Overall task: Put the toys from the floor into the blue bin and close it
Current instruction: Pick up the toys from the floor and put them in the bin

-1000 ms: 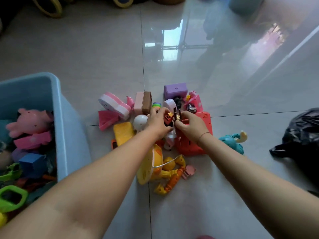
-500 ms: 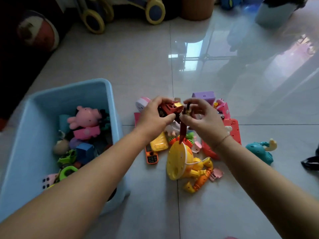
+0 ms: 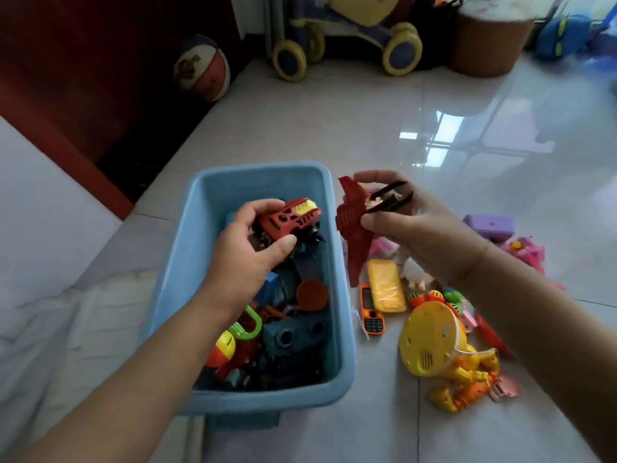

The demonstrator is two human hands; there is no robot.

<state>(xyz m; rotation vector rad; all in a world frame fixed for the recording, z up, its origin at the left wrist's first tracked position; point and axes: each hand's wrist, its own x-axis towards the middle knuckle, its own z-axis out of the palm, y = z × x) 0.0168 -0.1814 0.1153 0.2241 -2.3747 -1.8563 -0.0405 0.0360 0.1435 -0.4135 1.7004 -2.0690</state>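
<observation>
We see a floor (image 3: 367,135) of polished tile, glossy enough to mirror daylight at 1 o'clock. The bin (image 3: 253,185) at 6 o'clock is smooth plastic with a dull, satin sheen. The truck (image 3: 290,218) near the centre is hard red plastic moulded with open slots. Just toward 3 o'clock from it, the red panel (image 3: 354,235) is ribbed, matt plastic. At 4 o'clock the yellow robot (image 3: 430,342) is smooth, shiny plastic. At 9 o'clock a white quilt (image 3: 50,312) looks like soft stitched cloth. The ball (image 3: 202,68) at 11 o'clock looks matt; we cannot tell its grain.

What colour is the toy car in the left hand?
The toy car is red with a yellow end, seen in the head view.
</observation>
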